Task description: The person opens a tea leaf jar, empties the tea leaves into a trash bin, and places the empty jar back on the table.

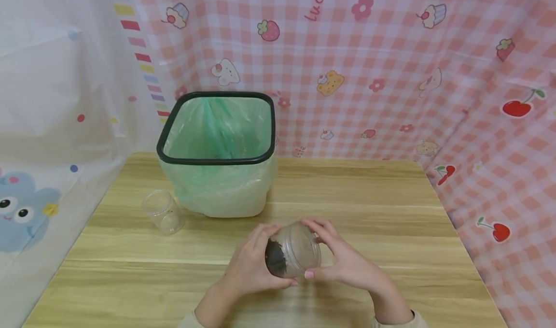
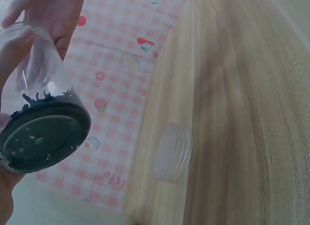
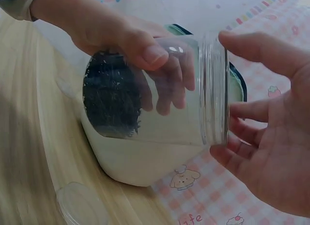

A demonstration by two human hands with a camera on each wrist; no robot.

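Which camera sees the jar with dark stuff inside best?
The right wrist view. The jar looks biggest there, side-on from base to rim, though the left hand covers part. The head view shows it smaller; the left wrist view shows its bottom, but the picture's edge crops it.

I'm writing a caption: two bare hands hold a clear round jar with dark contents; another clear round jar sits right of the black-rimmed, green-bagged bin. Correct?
Not quite: the head view shows the other clear jar left of the black-rimmed bin. The held jar is as you say.
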